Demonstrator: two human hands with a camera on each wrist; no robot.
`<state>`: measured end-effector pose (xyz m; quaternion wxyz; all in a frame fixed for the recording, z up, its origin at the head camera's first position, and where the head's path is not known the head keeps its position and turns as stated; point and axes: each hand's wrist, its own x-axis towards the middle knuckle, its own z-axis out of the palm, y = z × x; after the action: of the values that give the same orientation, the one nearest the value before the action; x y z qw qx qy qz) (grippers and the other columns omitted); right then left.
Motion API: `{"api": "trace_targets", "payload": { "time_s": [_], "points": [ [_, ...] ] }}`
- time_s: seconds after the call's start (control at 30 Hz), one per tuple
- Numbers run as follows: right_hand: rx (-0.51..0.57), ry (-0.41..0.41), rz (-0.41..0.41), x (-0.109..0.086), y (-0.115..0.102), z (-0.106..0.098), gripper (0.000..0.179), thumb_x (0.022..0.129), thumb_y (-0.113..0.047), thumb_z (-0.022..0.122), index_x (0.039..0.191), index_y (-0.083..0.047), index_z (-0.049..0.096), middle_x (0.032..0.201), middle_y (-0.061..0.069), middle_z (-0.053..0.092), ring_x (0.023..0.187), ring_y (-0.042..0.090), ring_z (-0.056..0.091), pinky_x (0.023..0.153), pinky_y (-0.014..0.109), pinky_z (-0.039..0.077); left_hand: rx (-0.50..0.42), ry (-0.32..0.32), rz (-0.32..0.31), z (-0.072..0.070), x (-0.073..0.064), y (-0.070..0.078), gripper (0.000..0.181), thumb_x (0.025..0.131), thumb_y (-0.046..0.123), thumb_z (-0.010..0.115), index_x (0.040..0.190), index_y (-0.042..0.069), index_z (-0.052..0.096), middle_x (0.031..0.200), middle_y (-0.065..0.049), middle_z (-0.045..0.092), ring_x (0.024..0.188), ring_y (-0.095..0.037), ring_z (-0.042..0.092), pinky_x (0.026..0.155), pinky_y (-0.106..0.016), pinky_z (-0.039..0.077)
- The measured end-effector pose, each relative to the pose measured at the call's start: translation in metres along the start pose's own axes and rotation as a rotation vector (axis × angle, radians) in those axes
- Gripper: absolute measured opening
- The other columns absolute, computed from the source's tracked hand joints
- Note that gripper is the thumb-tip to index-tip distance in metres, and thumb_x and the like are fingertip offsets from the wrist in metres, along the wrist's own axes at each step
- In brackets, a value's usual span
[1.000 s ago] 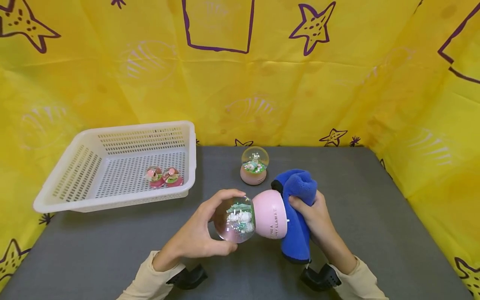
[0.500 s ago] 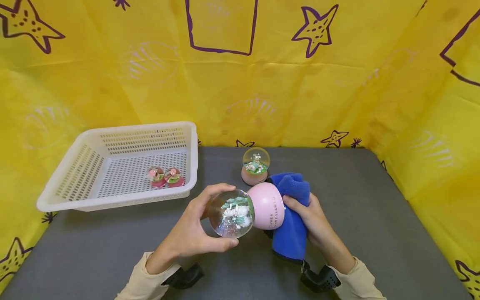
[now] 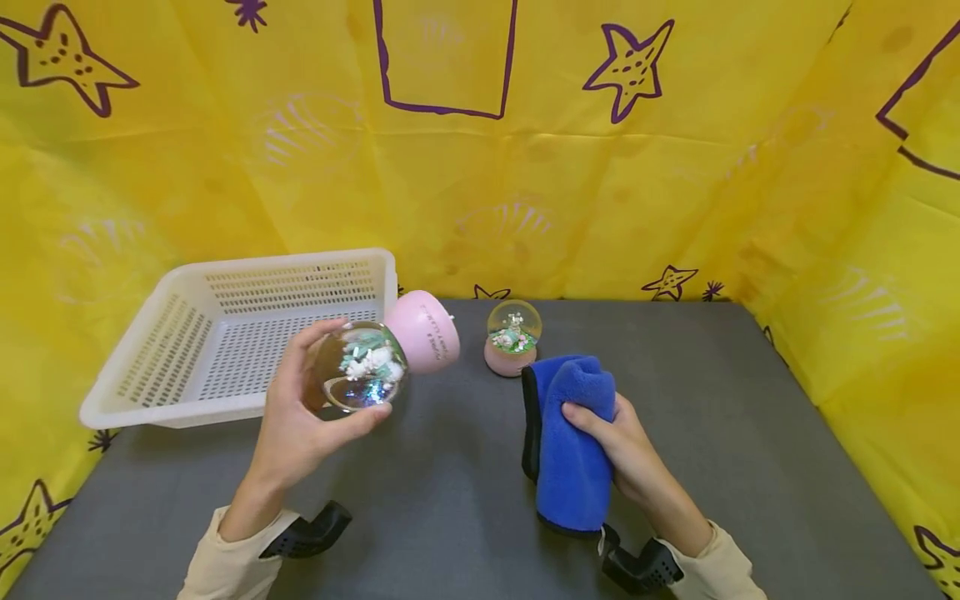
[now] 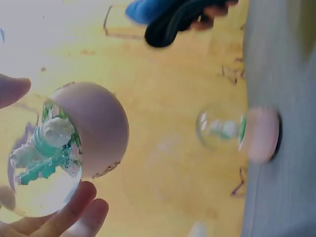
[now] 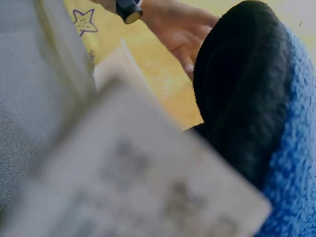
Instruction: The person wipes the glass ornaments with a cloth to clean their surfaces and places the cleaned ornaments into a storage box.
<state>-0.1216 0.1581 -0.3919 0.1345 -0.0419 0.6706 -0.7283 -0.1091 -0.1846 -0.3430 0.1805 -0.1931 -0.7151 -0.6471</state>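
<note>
A snow globe (image 3: 367,362) with a pink base lies tilted on its side in the air, its glass ball gripped by my left hand (image 3: 300,417). In the head view it overlaps the basket's right front corner. Its pink base (image 4: 98,128) points right, and the ball holds a white animal figure with green plants. My right hand (image 3: 626,446) grips a folded blue cloth (image 3: 573,450) with black edging, thumb on top. A second snow globe (image 3: 513,337) with a pink base stands upright on the grey table between and beyond the hands.
A white perforated plastic basket (image 3: 180,412) stands at the left back of the grey table (image 3: 720,417). Yellow fabric (image 3: 450,183) with starfish drawings hangs behind and at both sides. In the right wrist view, a pale printed tag (image 5: 138,182) blocks much of the picture.
My left hand has carried the snow globe left and up, away from the blue cloth. The two small pink globes in the basket are now hidden behind it. My right hand still holds the cloth.
</note>
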Motion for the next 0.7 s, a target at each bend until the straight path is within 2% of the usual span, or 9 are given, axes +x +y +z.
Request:
{"api": "trace_targets", "payload": {
  "time_s": [0.13,0.23,0.43,0.53,0.7],
  "points": [
    [0.022,0.022,-0.012,0.000,0.000,0.001,0.022,0.095,-0.016,0.059,0.116,-0.013,0.051,0.098,-0.004,0.065,0.085,0.013,0.068,0.076,0.034,0.058,-0.038,0.077,-0.027,-0.022,0.004,0.000,0.089,0.061,-0.029,0.070,0.141,-0.002,0.040,0.123,-0.007,0.059,0.097,-0.014,0.062,0.070,-0.018,0.055],
    [0.049,0.033,-0.018,0.000,0.001,0.001,0.022,0.096,-0.017,0.058,0.115,-0.012,0.050,0.096,-0.004,0.065,0.083,0.012,0.068,0.074,0.032,0.058,-0.013,0.138,-0.050,-0.036,0.007,0.000,0.086,0.064,-0.028,0.069,0.140,0.000,0.042,0.126,-0.008,0.054,0.095,-0.016,0.059,0.066,-0.017,0.053],
    [0.121,-0.018,-0.002,0.002,0.007,0.002,0.026,0.101,-0.025,0.051,0.122,-0.012,0.044,0.100,-0.005,0.065,0.088,0.011,0.067,0.077,0.032,0.058,0.112,0.294,-0.137,-0.057,0.013,-0.001,0.085,0.065,-0.024,0.070,0.140,0.010,0.049,0.134,-0.003,0.046,0.107,-0.019,0.052,0.070,-0.014,0.054],
    [0.131,-0.039,-0.002,0.003,0.010,0.002,0.027,0.101,-0.025,0.050,0.124,-0.013,0.044,0.103,-0.005,0.065,0.091,0.012,0.067,0.079,0.033,0.057,0.197,0.358,-0.167,-0.066,0.017,-0.004,0.083,0.068,-0.019,0.071,0.141,0.013,0.050,0.132,-0.001,0.047,0.105,-0.017,0.052,0.069,-0.011,0.053],
    [0.129,-0.059,-0.010,0.004,0.012,0.003,0.027,0.100,-0.024,0.051,0.124,-0.013,0.045,0.104,-0.005,0.064,0.092,0.012,0.067,0.079,0.033,0.057,0.281,0.422,-0.132,-0.083,0.019,-0.011,0.080,0.068,-0.017,0.073,0.139,0.013,0.047,0.128,0.001,0.053,0.107,-0.014,0.053,0.076,-0.011,0.049]
  ]
}}
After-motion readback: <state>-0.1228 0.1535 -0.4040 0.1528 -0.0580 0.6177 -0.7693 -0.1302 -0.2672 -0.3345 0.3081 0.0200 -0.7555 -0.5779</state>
